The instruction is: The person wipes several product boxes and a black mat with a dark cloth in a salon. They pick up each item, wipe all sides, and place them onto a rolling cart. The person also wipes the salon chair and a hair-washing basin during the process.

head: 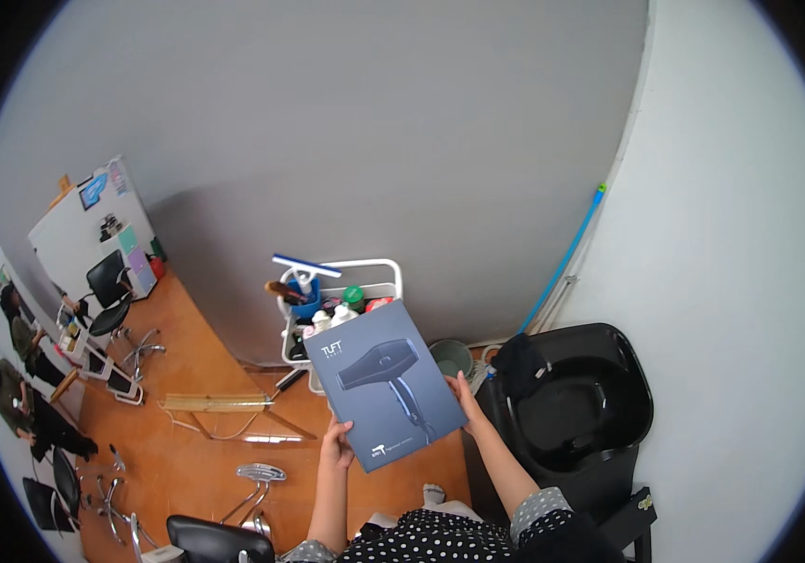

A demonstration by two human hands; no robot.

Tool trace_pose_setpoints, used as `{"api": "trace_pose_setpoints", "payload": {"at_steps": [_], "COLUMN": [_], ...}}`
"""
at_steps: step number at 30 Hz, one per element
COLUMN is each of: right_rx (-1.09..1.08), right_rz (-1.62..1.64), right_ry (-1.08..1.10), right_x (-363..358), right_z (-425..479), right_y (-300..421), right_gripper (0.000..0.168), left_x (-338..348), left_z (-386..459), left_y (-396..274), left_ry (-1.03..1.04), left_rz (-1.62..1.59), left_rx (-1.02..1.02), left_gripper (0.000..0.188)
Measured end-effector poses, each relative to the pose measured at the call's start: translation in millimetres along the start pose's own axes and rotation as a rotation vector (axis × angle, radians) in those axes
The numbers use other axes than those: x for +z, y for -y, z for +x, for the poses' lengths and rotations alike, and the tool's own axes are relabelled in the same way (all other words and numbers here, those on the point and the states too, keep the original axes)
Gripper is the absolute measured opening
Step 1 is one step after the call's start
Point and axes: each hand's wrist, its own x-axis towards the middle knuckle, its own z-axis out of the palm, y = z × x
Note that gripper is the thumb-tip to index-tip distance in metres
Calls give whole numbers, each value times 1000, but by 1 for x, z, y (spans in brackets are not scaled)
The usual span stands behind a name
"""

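Observation:
A dark grey-blue Tuft hair dryer box [374, 366] is held up in front of me, its printed face toward me and slightly tilted. The picture on it is a black hair dryer with a cord. My left hand [337, 442] grips the lower left edge, thumb on the front. On the right edge, my right hand [464, 402] holds the box with its thumb near the front. Behind the box's top edge stands a white trolley [395, 271], partly hidden by it. Bottles, a green-lidded jar [354, 298] and a blue cup [307, 301] are in the trolley.
At the right is a black shampoo basin [585, 401] with a dark towel [518, 366] on its rim. A blue pole [564, 257] leans in the corner. A wooden bench [216, 403] and a black chair [219, 538] stand left. Farther left, a person [18, 401] stands near a wall.

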Motion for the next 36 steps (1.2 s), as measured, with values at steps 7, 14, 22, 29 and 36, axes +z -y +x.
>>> {"api": "trace_pose_setpoints", "payload": {"at_steps": [7, 14, 22, 29, 36], "right_rx": [43, 77, -7, -142, -197], "right_rz": [149, -125, -322, -490, -587], "right_ry": [78, 254, 198, 148, 222], "right_x": [108, 181, 161, 114, 74], "right_z": [-32, -56, -34, 16, 76], "right_y": [-33, -108, -120, -133, -171], "right_gripper": [92, 91, 111, 117, 124], "left_x": [-70, -131, -181, -219, -258], "left_z": [-66, -89, -84, -22, 47], "left_y": [-61, -71, -60, -61, -36], "left_ry": [-52, -115, -156, -492, -243], "left_rz": [-59, -144, 338, 840, 768], "left_rx": [183, 231, 185, 405, 423], "left_gripper": [55, 64, 83, 104, 84]}}
